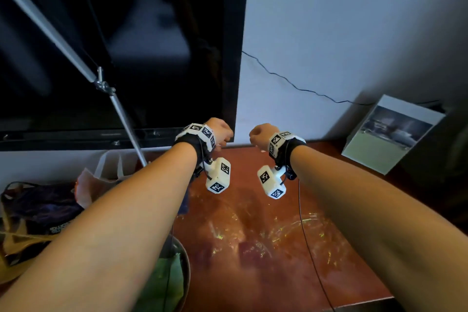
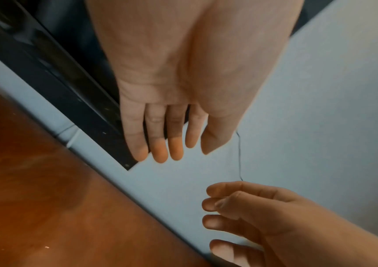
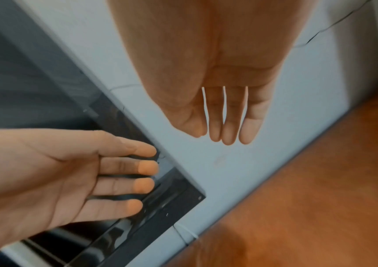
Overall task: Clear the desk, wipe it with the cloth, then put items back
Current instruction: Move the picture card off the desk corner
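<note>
Your left hand is held out over the far edge of the glossy reddish-brown wooden counter, released, fingers straight and close together, holding nothing and touching nothing. Your right hand is level with it, a little apart, also released: its fingers hang straight in its own wrist view and look loosely bent in the left wrist view; it grips nothing.

In the head view both hands appear only from the back, so the fingers are hidden there. No wiping cloth can be made out; a green fabric in a round basin beside the counter's near left corner is half covered by your forearm, and I cannot tell what it is.

The counter top shows pale smeared streaks. A flat black screen hangs beyond the far edge, and a white box with a printed picture leans at the far right corner.
</note>
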The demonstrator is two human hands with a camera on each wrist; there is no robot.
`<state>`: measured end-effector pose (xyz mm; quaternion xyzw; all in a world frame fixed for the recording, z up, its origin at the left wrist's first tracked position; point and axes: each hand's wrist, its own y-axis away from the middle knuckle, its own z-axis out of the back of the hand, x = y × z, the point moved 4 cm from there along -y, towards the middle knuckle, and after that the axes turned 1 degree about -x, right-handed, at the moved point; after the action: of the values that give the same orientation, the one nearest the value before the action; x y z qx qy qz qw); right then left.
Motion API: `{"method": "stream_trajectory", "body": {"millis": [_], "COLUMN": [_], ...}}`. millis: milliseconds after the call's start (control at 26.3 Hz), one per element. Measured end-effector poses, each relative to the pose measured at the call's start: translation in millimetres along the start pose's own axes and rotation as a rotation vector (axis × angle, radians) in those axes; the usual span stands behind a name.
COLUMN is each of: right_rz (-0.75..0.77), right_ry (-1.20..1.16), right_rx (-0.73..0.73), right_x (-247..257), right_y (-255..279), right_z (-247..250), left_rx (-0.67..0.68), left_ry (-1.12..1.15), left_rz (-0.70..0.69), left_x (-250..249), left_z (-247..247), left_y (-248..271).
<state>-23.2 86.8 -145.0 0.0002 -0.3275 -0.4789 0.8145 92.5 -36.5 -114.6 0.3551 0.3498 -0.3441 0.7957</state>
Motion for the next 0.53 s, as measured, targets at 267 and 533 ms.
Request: {"method": "stream_trajectory", "body": {"millis": [267, 533], "right_rz": [-0.039, -0.082], "right_ry": [-0.03, 0.026], "right_rx": [-0.097, -0.149], "right_x": [-111.9, -231.3], "right_y": [33.9, 69.7], "right_z": [112.1, 203.8], "left_rx": [0.118, 0.13], "left_ry": [-0.054, -0.069], "left_rz": [-0.053, -0.125], "left_x": [-103.7, -190.9], "left_z": [-106.3, -226.0], "left_y": [7.1, 15.9]}}
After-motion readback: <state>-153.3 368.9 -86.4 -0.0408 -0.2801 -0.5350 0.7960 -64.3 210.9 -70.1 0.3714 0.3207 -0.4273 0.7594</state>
